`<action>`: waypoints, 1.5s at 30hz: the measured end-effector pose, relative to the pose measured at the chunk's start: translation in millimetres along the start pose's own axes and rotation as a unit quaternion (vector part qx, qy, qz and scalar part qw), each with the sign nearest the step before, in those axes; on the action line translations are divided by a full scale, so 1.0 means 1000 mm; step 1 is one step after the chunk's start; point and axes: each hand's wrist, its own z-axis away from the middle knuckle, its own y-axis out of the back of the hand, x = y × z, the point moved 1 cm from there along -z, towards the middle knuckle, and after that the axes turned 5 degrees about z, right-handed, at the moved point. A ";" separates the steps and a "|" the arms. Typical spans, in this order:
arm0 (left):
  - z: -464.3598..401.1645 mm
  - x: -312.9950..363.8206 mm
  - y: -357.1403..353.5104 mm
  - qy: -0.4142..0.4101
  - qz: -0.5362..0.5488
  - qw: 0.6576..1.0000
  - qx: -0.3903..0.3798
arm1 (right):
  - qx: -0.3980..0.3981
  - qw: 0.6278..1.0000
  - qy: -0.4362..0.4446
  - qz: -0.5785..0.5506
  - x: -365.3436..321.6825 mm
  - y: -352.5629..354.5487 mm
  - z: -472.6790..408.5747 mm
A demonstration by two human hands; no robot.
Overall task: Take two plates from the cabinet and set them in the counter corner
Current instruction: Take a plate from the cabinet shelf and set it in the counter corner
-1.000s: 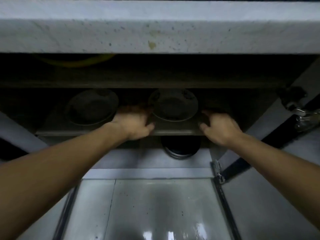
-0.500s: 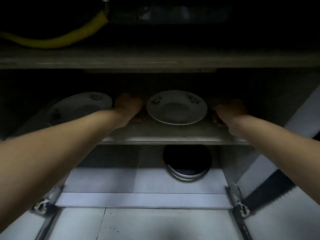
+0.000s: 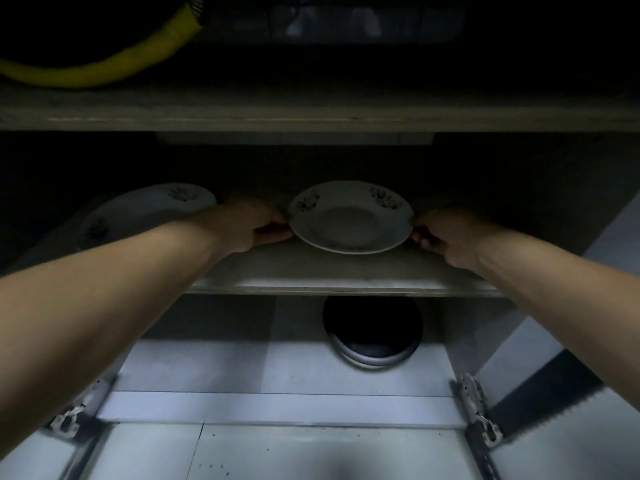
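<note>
Nearest the camera, both forearms are reaching forward and up into the open cabinet, passing over the pale cabinet floor (image 3: 277, 368) and the two door hinges (image 3: 67, 415) (image 3: 479, 415) at its front corners. Below the shelf, a dark round pot (image 3: 373, 332) is sitting on the cabinet floor, directly under the working area; anything dropped off the shelf lip is likely to strike it. On the middle shelf (image 3: 346, 271), the left hand (image 3: 249, 223) is closing on the left rim of the floral plate (image 3: 349, 220) while the right hand (image 3: 446, 233) is closing on the right rim, so the plate is being held between the two hands by its edges, fingers curled narrowly; whether the fingertips are reaching under the rim cannot be told in this light. The plate is resting on, or just clear of, the shelf near its front edge. A rim-only pinch is offering little purchase, and a glazed plate is likely to slip if one hand is releasing before the other has a secure hold. A second floral plate (image 3: 149, 209) is lying just beside the left wrist, partly hidden by the arm; the forearm is likely to knock it if it is swinging left during withdrawal. Above, the upper shelf edge (image 3: 311, 116) is overhanging the hands, so lifting the plate steeply is risking a strike against it. Farther up, a yellow hose (image 3: 104, 67) is curving through the dark top compartment, well apart from the work. Both plates are in the cabinet; the counter corner is not in view.
</note>
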 end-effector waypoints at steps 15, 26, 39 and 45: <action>0.018 -0.008 0.002 0.034 0.052 0.997 0.046 | 0.037 0.999 -0.020 -0.024 0.003 -0.007 0.026; 0.112 0.005 0.014 0.066 0.068 0.989 0.114 | 0.050 0.995 -0.077 -0.036 -0.019 0.013 0.111; 0.279 0.028 0.042 0.122 0.078 0.972 0.183 | 0.015 0.994 -0.105 0.006 -0.048 0.029 0.243; 0.345 0.047 0.062 0.111 0.085 0.974 0.179 | 0.019 0.995 -0.099 0.015 -0.066 0.033 0.306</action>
